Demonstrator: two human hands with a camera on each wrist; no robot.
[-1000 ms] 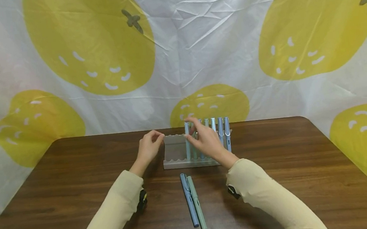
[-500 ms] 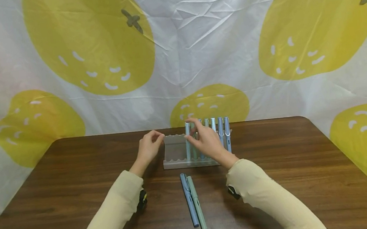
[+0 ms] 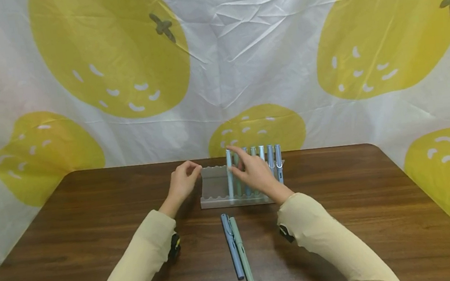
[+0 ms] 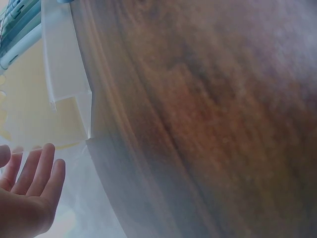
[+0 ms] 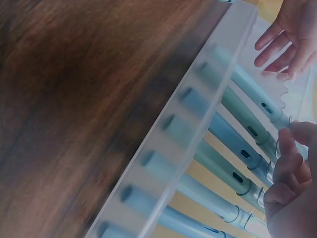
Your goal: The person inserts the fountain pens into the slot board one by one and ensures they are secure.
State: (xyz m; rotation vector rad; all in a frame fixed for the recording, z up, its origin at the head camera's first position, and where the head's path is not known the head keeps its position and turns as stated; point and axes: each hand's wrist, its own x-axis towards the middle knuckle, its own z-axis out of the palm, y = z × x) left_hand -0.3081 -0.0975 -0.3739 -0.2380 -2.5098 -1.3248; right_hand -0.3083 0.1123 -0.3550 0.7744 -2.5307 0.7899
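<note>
A clear pen rack (image 3: 216,202) with scalloped edges stands at the back middle of the table. My left hand (image 3: 183,182) pinches its upper left corner between thumb and fingers. My right hand (image 3: 258,176) holds a light blue pen (image 3: 231,184), the leftmost in the row, with thumb and index finger near its cap. That pen stands upright in a notch, its lower end behind the rack's front lip in the right wrist view. Several blue and green pens, among them a blue pen (image 3: 279,166) at the right end, stand beside it, partly hidden by the right hand.
In front of the rack, a blue pen (image 3: 232,247) and a green pen (image 3: 242,251) lie side by side on the wooden table (image 3: 346,238). Behind the table hangs a white cloth (image 3: 241,63) printed with yellow fruit. The rack's left notches hold no pens.
The light blue pen under my right hand has shifted slightly left at its top, and its lower end sits lower in the rack. My left hand stays at the corner.
</note>
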